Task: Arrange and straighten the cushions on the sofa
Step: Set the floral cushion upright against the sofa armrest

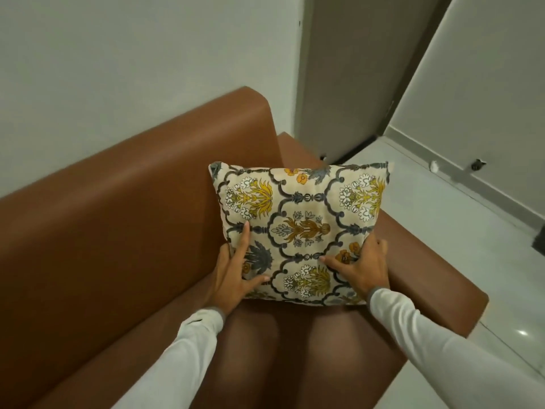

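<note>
One patterned cushion (300,228), cream with grey lattice and yellow flowers, stands at the far right end of the brown leather sofa (118,219), in the corner where the backrest meets the armrest (427,261). It sits on the seat, close to upright and tipped a little back, its top edge running fairly level. Whether its back actually touches the backrest or the armrest I cannot tell from here. The person holds it low down on both sides: the left hand (236,273) is spread on the lower left of the cushion face, fingers apart with the index finger pointing up along the edge and the thumb lying across the bottom; the right hand (362,267) wraps the lower right corner, thumb on the front and the other fingers curled around the side, pressing on the fabric. Pale long sleeves (442,349) reach in from the near side. As I judge it, this cushion is nearly placed and is getting its final squaring-up. No other cushion shows in view, and the left part of the sofa runs out of sight, so how many remain to be arranged I cannot say. The seat nearer to us lies bare.
</note>
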